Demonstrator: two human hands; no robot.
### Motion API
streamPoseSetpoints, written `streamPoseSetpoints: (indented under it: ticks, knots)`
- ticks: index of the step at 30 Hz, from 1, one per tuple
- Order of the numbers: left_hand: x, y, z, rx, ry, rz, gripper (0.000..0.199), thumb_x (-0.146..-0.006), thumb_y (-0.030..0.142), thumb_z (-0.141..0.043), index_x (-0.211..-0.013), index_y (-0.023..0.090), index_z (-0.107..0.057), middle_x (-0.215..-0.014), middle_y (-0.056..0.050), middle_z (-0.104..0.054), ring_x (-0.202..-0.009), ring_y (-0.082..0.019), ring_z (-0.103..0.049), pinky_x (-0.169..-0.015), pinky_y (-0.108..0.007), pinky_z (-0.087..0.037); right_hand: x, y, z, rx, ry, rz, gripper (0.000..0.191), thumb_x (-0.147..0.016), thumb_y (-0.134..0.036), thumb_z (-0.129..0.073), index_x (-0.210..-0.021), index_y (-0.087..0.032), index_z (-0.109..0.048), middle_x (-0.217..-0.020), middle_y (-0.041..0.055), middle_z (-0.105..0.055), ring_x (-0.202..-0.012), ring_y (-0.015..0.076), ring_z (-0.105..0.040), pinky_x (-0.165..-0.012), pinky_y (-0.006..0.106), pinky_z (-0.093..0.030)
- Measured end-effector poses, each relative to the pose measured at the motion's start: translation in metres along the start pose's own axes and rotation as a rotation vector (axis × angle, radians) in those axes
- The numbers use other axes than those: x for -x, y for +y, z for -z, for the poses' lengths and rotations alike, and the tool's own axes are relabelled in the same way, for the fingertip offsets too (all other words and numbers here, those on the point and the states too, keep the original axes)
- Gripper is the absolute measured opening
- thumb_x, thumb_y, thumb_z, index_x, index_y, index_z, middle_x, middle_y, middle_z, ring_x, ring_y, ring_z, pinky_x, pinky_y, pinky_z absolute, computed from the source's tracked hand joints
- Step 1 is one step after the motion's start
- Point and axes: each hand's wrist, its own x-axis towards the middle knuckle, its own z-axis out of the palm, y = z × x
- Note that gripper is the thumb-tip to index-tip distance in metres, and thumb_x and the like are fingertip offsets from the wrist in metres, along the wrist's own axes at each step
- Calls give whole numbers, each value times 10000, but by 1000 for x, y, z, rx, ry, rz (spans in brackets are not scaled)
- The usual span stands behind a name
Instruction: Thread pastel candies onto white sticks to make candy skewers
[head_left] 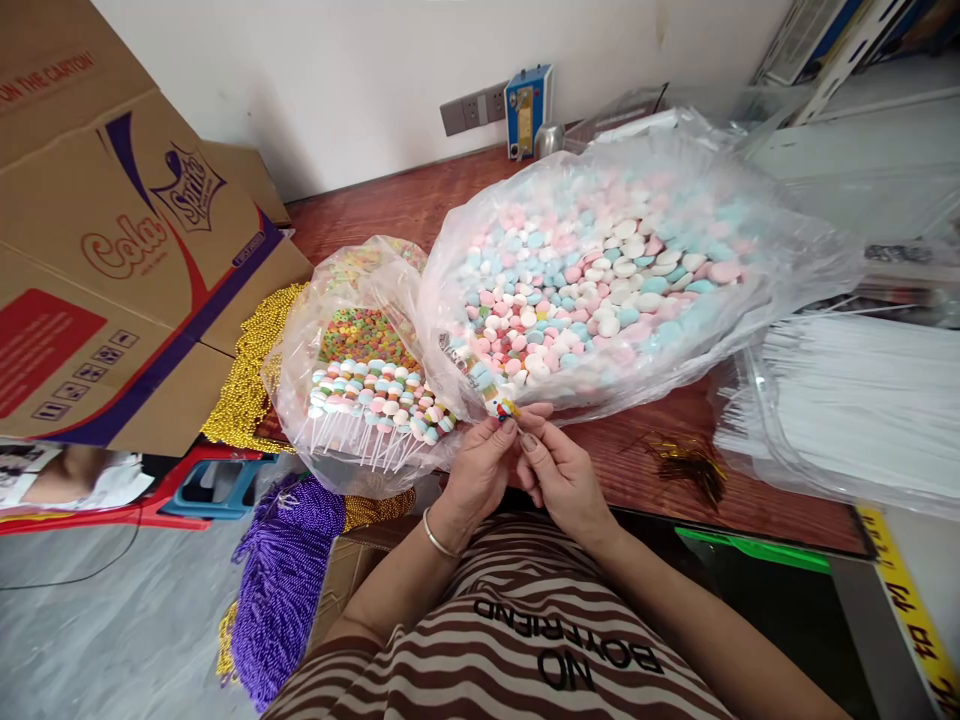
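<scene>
My left hand [480, 465] and my right hand [561, 478] meet at the table's front edge. Both are closed, thumbs and fingers pinched at the lower end of a small candy skewer [487, 382]. It seems to be in a clear printed wrapper, with a colourful bit near my fingertips; the fingers hide its stick. Just beyond lies a large clear bag [795, 245] of pastel candies [630, 270] in pink, blue and white. Left of my hands, several finished-looking candy skewers [379, 400] with white sticks rest in another clear bag [289, 375], beside small ring-shaped candies [364, 335].
Gold twist ties [694, 475] lie right of my hands on the red-brown table [637, 410]. White sticks [855, 400] fill a clear container farther right. A cardboard box [135, 270] stands at left, near gold beads [255, 370] and purple beads [281, 590]. A blue device [527, 112] stands by the wall.
</scene>
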Motion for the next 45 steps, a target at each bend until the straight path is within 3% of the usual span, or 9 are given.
streamPoseSetpoints:
  ticks: [6,10,16,23,27,33,37,42,45]
  knots:
    - [8,-9,-1,-211,132,-149,321,-874,493,-719,-1005,201,-751,-911,-58,-720,-845,-187,-649,-765,-279,-526,5,10,3,142,108,134,321,-1040,-482,-478,-868,-225,-565,-566,-68,-486,-443,90,-421,-440,225,-343]
    - [10,-7,2,-396,287,-298,327,-936,502,-639,-839,194,-691,-799,-9,-633,-756,-151,-536,-738,-254,-439,8,14,3,222,135,162,301,-1046,-468,-465,-904,-228,-579,-577,-57,-511,-474,108,-449,-474,240,-353]
    - [11,2,1,-751,274,-498,260,-908,268,-685,-659,223,-625,-740,-22,-532,-767,-200,-442,-813,-290,-365,7,15,-1,244,190,168,316,-1041,-475,-451,-868,-233,-560,-569,-61,-466,-499,122,-422,-507,255,-340]
    - [13,6,5,-694,139,-349,284,-903,381,-706,-678,215,-658,-751,-40,-563,-786,-209,-455,-850,-309,-378,2,15,4,152,227,147,357,-1034,-520,-463,-825,-238,-527,-582,-61,-443,-518,120,-376,-502,253,-304]
    - [7,7,8,-290,112,-206,416,-843,576,-729,-983,185,-751,-844,-43,-651,-784,-177,-554,-794,-302,-465,4,12,5,28,153,93,386,-1022,-555,-481,-811,-234,-521,-534,-74,-436,-480,108,-353,-487,246,-297]
    - [0,-4,1,-61,81,-26,427,-765,517,-820,-988,154,-786,-558,37,-538,-403,-93,-480,-396,-231,-413,8,11,-5,-82,52,16,440,-979,-621,-522,-793,-223,-539,-471,-90,-417,-420,90,-334,-449,235,-292]
    - [1,-10,1,-44,4,52,511,-794,564,-773,-1088,145,-786,-502,44,-502,-355,-109,-495,-316,-215,-379,7,11,-3,-265,11,-95,439,-962,-621,-543,-780,-221,-535,-422,-107,-388,-369,86,-322,-429,232,-345]
    - [-2,-3,8,-287,185,-199,280,-837,420,-779,-992,189,-815,-750,-28,-716,-704,-158,-679,-671,-262,-571,-2,-1,9,-165,9,-90,394,-887,-594,-671,-935,-214,-579,-638,-49,-618,-443,97,-489,-476,244,-431]
    - [-2,1,5,-440,246,-340,130,-845,319,-777,-907,213,-819,-977,-56,-775,-1010,-207,-695,-980,-327,-527,-6,-5,11,-67,87,-6,377,-852,-562,-729,-929,-217,-598,-760,-27,-621,-578,109,-529,-529,240,-446]
